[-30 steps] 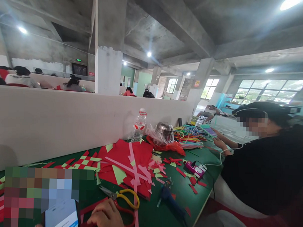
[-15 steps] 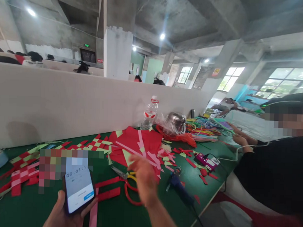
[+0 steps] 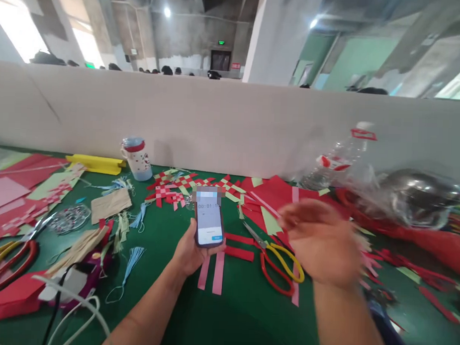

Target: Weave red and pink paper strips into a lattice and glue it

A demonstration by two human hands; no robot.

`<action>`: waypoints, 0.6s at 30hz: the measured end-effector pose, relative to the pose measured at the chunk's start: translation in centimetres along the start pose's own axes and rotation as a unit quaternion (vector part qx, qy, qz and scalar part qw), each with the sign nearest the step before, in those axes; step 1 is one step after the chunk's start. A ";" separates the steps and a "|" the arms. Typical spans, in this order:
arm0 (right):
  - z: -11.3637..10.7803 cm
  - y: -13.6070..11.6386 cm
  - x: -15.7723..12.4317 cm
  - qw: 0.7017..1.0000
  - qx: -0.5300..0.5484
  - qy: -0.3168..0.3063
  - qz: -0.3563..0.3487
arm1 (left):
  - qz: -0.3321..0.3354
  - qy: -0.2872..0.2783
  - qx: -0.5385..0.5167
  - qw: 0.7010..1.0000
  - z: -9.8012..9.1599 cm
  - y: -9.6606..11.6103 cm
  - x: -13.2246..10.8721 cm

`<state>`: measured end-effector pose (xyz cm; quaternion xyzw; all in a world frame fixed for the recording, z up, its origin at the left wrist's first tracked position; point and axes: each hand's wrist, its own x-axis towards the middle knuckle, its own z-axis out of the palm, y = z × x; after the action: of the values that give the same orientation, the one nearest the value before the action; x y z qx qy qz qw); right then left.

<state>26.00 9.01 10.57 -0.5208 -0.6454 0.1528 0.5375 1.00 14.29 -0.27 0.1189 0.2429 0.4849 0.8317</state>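
My left hand (image 3: 191,254) is wrapped around a smartphone (image 3: 210,224), held above the green table with its screen towards me; a timer reading shows on it. My right hand (image 3: 321,241), smeared by motion, hovers to the right with fingers loosely apart and nothing visible in them. Just left of and below it lie scissors (image 3: 281,267) with one red and one yellow handle, blades pointing up and left. Red strips (image 3: 240,253) and pink strips (image 3: 219,275) lie beside the phone. Woven red-and-green strips (image 3: 188,182) are behind it, and red sheets (image 3: 267,191) lie behind the scissors.
At the left are another pair of scissors (image 3: 21,258), tassels (image 3: 132,262), a bag of beads (image 3: 70,220) and white cable (image 3: 85,303). A cup (image 3: 137,159) stands by the partition (image 3: 216,121). A plastic bottle (image 3: 343,156) and bagged metal pot (image 3: 418,191) are at the right.
The view has swung left, bringing in the cup, tassels and second scissors; the person at the right is out of view. My left hand still holds the smartphone. My right hand remains raised near the scissors.
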 end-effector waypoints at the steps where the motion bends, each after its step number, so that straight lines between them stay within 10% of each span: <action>1: 2.4 0.6 -0.3 0.999 0.037 -0.021 0.001 | -0.005 -0.001 0.007 1.000 -0.1 0.0 0.0; 7: 10.5 4.6 -3.9 0.996 -0.006 -0.085 -0.002 | 0.006 0.018 0.029 0.999 0.3 0.3 0.1; 13: 10.8 5.5 -5.3 0.985 -0.070 -0.153 -0.046 | 0.023 0.057 0.021 0.998 0.7 0.3 0.5; 18: 10.8 5.5 -4.0 0.989 0.033 -0.121 0.081 | 0.009 0.035 0.033 0.999 0.5 0.1 0.4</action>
<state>19.10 11.86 0.17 -0.5309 -0.6561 0.2788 0.4583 1.32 14.74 0.10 0.1311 0.2866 0.4881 0.8139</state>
